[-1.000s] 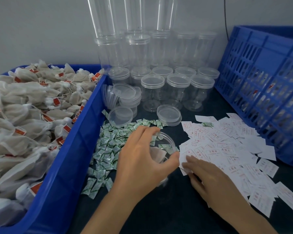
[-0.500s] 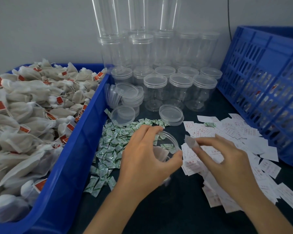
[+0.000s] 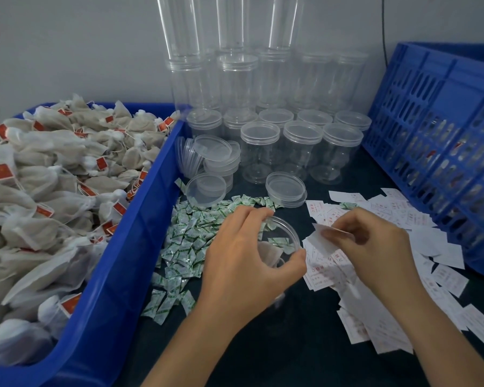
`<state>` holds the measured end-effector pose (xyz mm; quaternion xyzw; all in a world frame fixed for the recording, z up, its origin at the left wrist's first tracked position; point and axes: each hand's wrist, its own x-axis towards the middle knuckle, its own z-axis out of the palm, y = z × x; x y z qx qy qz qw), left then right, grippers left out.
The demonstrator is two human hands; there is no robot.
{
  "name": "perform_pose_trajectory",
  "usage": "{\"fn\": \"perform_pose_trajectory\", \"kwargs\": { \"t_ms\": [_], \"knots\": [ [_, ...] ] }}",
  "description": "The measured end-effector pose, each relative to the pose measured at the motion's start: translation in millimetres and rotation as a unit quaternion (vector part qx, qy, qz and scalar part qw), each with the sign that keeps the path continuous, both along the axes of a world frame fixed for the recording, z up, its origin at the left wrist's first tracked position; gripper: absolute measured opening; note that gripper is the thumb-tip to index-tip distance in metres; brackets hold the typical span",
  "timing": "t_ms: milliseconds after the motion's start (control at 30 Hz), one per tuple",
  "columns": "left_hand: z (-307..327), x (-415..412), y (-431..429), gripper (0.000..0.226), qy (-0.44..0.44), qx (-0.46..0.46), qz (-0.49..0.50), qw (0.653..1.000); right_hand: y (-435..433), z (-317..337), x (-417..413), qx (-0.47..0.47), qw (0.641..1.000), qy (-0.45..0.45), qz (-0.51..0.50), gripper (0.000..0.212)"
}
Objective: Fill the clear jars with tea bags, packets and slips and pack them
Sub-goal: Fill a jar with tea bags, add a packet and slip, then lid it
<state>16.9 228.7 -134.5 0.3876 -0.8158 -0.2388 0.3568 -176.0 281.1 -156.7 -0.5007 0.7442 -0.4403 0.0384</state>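
Holding the open clear jar (image 3: 291, 227) at the centre of the frame, we are curling our left grip (image 3: 243, 262) round its rim, with a tea bag (image 3: 268, 254) and a green packet (image 3: 280, 243) lying inside. Our right grip (image 3: 375, 247) is pinching a white slip (image 3: 322, 240) just right of the jar's mouth, above the loose slips (image 3: 419, 216) scattered over the dark counter (image 3: 263, 344).

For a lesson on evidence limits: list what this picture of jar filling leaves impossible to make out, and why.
Head view: base of the open clear plastic jar, behind the left hand.
Head view: any print on the white paper slip pinched by the right hand, too small.
Head view: contents of the blue slotted plastic crate, masked by its wall.
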Motion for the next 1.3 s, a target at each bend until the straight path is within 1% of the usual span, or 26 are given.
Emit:
{"fn": "perform_pose_trajectory", "kwargs": {
  "t_ms": [100,133,200,233,267,333,367,433,500,533,633,700,733,767,800,867,900,967,1033,1100,1200,1233,1300],
  "knots": [
    [0,0,0,0.068,-0.001,0.003,0.0,1.0,-4,2,-1,0.031,0.999,0.026,-0.017,0.027],
    [1,0,1,0.067,0.0,0.006,0.0,1.0,-5,2,-3,0.052,0.998,0.042,-0.013,0.024],
    [0,0,1,0.064,0.001,0.005,0.001,1.0,-8,1,-8,0.095,0.993,0.066,0.001,0.009],
    [0,0,1,0.063,0.001,0.003,0.002,1.0,-10,1,-11,0.116,0.991,0.073,0.003,0.007],
    [0,1,1,0.062,0.002,0.003,0.002,1.0,-10,2,-14,0.132,0.988,0.075,-0.004,0.012],
    [0,0,1,0.063,0.003,0.004,0.0,1.0,-11,5,-19,0.132,0.988,0.074,-0.016,0.016],
    [0,0,1,0.064,0.003,0.005,-0.001,1.0,-11,7,-20,0.125,0.989,0.077,-0.02,0.014],
    [0,0,1,0.066,0.004,0.004,-0.001,1.0,-12,13,-20,0.125,0.988,0.083,-0.027,0.003],
    [0,0,0,0.067,0.003,0.004,-0.002,1.0,-12,17,-21,0.136,0.987,0.073,-0.041,0.016],
    [0,0,0,0.067,0.003,0.005,-0.002,1.0,-11,20,-21,0.14,0.987,0.071,-0.045,0.018],
    [0,0,1,0.067,0.006,0.006,0.0,1.0,-9,23,-24,0.124,0.989,0.077,-0.026,0.011],
    [-1,0,1,0.067,0.008,0.011,0.0,1.0,-5,27,-24,0.102,0.991,0.08,-0.018,0.013],
    [-1,0,1,0.067,0.008,0.013,0.0,1.0,-3,31,-21,0.08,0.994,0.072,-0.011,0.017],
    [0,0,1,0.067,0.009,0.014,0.0,1.0,-1,37,-17,0.048,0.998,0.044,0.006,0.021],
    [0,0,2,0.066,0.01,0.014,0.0,1.0,2,45,-11,0.011,0.999,-0.003,0.036,0.024],
    [1,0,1,0.063,0.011,0.015,0.002,1.0,9,62,4,-0.048,0.986,-0.103,0.124,0.027],
    [1,0,1,0.061,0.01,0.017,0.002,1.0,11,71,13,-0.058,0.974,-0.14,0.169,0.027],
    [2,0,1,0.057,0.006,0.022,-0.002,1.0,13,80,29,-0.035,0.958,-0.166,0.233,0.023],
    [3,0,2,0.053,0.003,0.023,-0.002,1.0,8,78,41,0.027,0.961,-0.125,0.247,0.02],
    [4,1,3,0.05,0.003,0.023,-0.001,1.0,1,72,52,0.088,0.967,-0.048,0.235,0.021],
    [6,2,4,0.047,0.009,0.024,-0.013,1.0,-9,70,60,0.128,0.966,0.052,0.218,0.029],
    [5,2,4,0.048,0.014,0.025,-0.014,0.999,-11,72,62,0.142,0.962,0.083,0.217,0.029],
    [2,2,3,0.059,0.026,0.036,-0.015,0.999,-14,75,64,0.164,0.952,0.139,0.217,0.023]
  ]
}}
